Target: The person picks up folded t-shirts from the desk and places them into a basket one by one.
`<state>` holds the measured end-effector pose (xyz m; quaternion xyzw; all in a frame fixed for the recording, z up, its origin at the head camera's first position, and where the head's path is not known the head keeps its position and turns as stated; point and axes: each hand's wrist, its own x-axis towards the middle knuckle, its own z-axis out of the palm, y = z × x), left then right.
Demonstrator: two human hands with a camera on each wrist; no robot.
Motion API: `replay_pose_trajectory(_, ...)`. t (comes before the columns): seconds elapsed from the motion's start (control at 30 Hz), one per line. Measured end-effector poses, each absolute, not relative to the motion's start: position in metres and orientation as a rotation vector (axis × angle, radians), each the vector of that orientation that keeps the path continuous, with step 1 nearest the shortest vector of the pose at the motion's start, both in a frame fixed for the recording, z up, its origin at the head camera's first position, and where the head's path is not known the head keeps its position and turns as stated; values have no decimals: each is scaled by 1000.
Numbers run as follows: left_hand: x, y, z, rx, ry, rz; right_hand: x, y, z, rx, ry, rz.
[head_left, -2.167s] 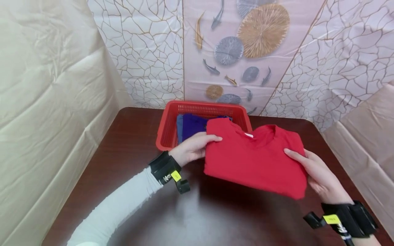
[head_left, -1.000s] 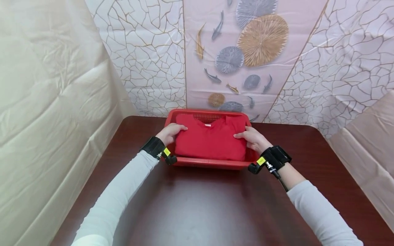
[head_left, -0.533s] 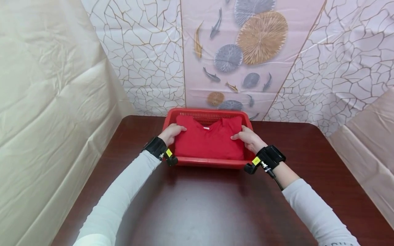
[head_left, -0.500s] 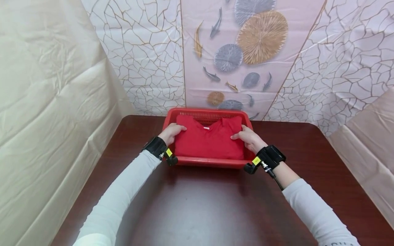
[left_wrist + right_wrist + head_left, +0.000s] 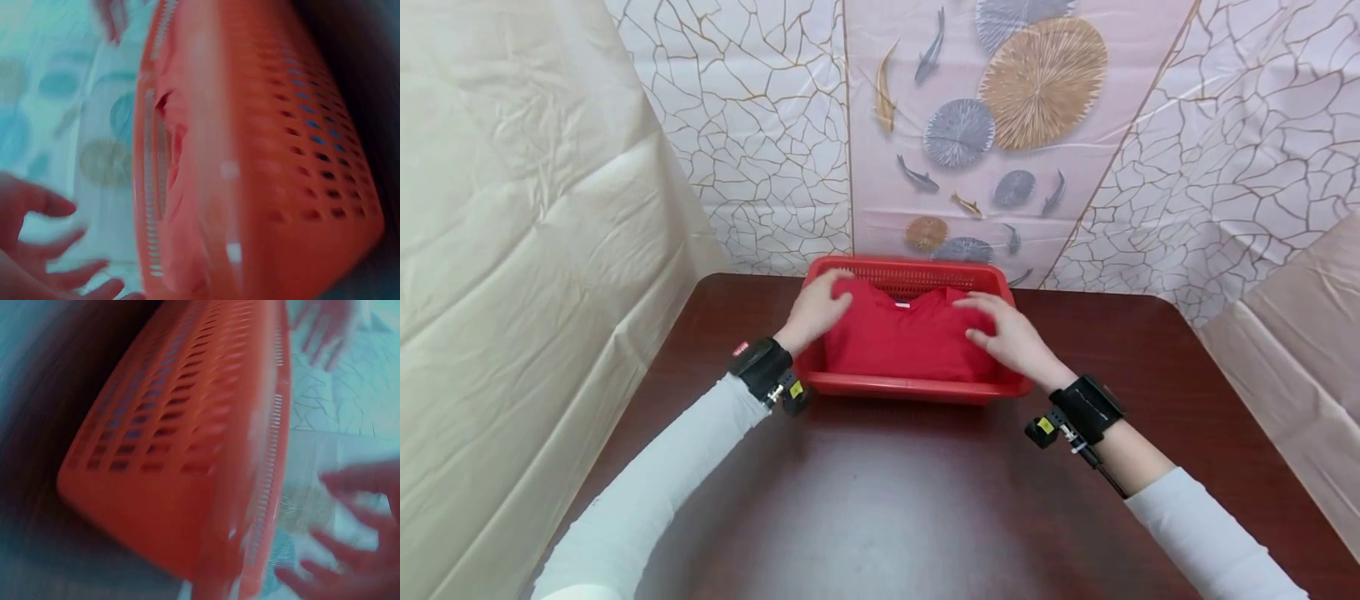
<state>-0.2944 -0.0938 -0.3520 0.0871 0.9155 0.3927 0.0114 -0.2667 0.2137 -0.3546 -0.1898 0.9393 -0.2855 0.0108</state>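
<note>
A folded red T-shirt [image 5: 910,337] lies in the red plastic basket [image 5: 917,388], its white neck label facing up near the back. Above the basket's left end is my left hand [image 5: 815,310], fingers spread and holding nothing. My right hand [image 5: 1013,340] hovers over the right end, its fingers loosely bent and apart from the cloth. Both wrist views are blurred; the left hand [image 5: 44,250] and the right hand [image 5: 350,537] show parted fingers beside the basket rim. Blue cloth shows through the holes of the basket wall [image 5: 162,419], under the red shirt.
The basket stands at the back of a dark brown table [image 5: 865,492], close to a patterned wall covering [image 5: 775,167]. Beige sheeting [image 5: 550,250] hangs along the left side. A black strap with a small camera is on each wrist [image 5: 1086,408].
Both hands carried the folded red T-shirt leftward into the basket and set it on the clothes inside. Since half a second ago they have let go and lifted slightly off it.
</note>
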Motion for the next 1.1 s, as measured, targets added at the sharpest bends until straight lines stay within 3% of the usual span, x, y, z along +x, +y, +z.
replay_pose_trajectory(0.13,-281,-82,-356,638,2878,628,-261,208,-362,-799,2810,-684)
replay_pose_trajectory(0.37,-276,-71,-366,510,2661,298,-264,211,-374,-703,2644,-459)
replay_pose_trajectory(0.83,-277,-76,-382,484,2705,493,-261,213,-383,-687,2709,-484)
replay_pose_trajectory(1.1,-227,-78,-360,487,3150,737,-218,201,-366,-558,3049,-661)
